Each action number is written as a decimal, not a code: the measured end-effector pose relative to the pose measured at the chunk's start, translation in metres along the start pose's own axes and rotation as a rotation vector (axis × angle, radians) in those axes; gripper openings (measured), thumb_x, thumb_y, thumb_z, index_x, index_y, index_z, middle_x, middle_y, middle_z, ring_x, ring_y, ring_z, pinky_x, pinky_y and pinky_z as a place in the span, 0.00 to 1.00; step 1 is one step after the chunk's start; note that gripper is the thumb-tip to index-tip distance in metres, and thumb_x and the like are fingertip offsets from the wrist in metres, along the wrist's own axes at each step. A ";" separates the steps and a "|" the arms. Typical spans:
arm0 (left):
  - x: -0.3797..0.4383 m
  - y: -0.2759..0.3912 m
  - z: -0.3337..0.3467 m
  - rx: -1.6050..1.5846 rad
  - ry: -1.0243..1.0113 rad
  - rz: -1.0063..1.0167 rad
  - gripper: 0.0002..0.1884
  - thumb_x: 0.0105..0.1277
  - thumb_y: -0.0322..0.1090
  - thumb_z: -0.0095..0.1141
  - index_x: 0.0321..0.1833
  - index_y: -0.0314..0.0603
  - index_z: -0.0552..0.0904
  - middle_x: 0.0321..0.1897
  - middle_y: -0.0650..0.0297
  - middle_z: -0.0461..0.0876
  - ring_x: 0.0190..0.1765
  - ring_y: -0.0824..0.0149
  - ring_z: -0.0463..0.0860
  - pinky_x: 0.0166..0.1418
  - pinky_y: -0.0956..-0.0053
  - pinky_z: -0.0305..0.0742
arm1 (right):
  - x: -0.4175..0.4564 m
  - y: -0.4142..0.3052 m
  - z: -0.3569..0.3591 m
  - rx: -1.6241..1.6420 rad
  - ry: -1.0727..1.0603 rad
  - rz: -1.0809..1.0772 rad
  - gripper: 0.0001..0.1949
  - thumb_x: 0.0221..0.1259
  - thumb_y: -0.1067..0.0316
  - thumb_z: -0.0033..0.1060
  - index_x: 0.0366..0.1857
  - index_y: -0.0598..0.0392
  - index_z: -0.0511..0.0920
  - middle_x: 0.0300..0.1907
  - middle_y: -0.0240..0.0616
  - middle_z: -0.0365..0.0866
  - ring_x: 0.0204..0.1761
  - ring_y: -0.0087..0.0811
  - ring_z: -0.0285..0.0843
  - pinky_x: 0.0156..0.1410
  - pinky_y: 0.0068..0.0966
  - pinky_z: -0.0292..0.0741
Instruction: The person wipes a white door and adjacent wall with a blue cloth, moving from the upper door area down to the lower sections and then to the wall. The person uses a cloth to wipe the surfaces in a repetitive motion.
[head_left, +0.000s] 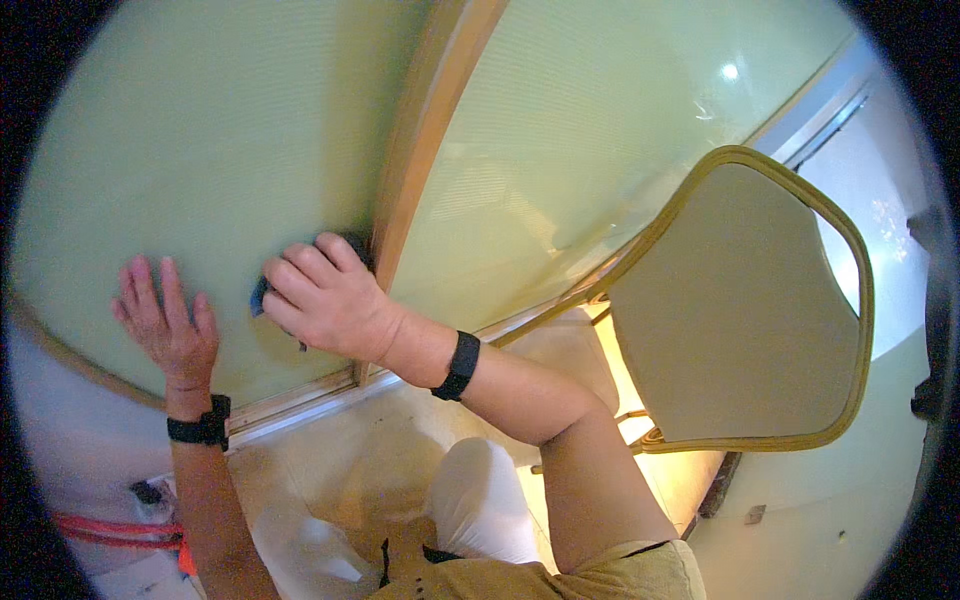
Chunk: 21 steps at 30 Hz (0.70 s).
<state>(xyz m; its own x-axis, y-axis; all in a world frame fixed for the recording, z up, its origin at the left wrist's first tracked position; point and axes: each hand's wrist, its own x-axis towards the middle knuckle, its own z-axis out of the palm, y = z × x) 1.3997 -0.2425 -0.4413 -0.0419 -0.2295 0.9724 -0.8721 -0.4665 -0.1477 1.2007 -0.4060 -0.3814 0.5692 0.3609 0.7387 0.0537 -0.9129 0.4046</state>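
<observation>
A pale green sliding door panel (225, 150) with a wooden edge frame (431, 112) stands before me. My left hand (169, 322) lies against the panel at the left, fingers spread, a black band round the wrist. To its right, my right hand (326, 300) is curled over a dark blue thing, perhaps a cloth (259, 295), pressed to the panel close to the wooden frame. Most of that thing is hidden under the fingers. Another black band circles my right wrist.
A chair with a padded back and gold-coloured frame (866, 300) stands at the right. Behind it runs a second glossy green panel (525, 150). A floor track (300, 401) lies below the panels, above a tiled floor (337, 450). Red straps (120, 529) show at the lower left.
</observation>
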 end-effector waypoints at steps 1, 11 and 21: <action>-0.001 -0.004 -0.001 0.004 -0.003 0.000 0.26 0.80 0.45 0.51 0.77 0.43 0.75 0.82 0.49 0.67 0.84 0.44 0.62 0.87 0.43 0.44 | 0.001 0.002 -0.004 0.008 -0.004 0.004 0.08 0.50 0.60 0.61 0.33 0.45 0.78 0.50 0.34 0.80 0.53 0.37 0.77 0.62 0.43 0.71; -0.012 0.004 -0.004 0.024 0.013 0.010 0.27 0.83 0.49 0.49 0.77 0.43 0.76 0.82 0.50 0.66 0.85 0.45 0.61 0.88 0.45 0.42 | -0.060 0.054 -0.044 -0.030 -0.100 -0.093 0.07 0.54 0.61 0.63 0.37 0.43 0.79 0.49 0.31 0.82 0.52 0.33 0.79 0.60 0.37 0.73; -0.004 0.015 -0.014 -0.007 0.034 0.012 0.27 0.80 0.50 0.53 0.75 0.43 0.78 0.80 0.48 0.68 0.83 0.44 0.63 0.85 0.46 0.48 | -0.103 0.094 -0.073 -0.075 -0.199 -0.175 0.09 0.55 0.60 0.66 0.41 0.39 0.83 0.51 0.28 0.83 0.51 0.32 0.81 0.57 0.36 0.74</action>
<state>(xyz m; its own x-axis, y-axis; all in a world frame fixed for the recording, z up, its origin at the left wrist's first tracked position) 1.3797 -0.2369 -0.4453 -0.0688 -0.2058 0.9762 -0.8749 -0.4577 -0.1581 1.0872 -0.5149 -0.3799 0.7070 0.4605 0.5368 0.1089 -0.8208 0.5607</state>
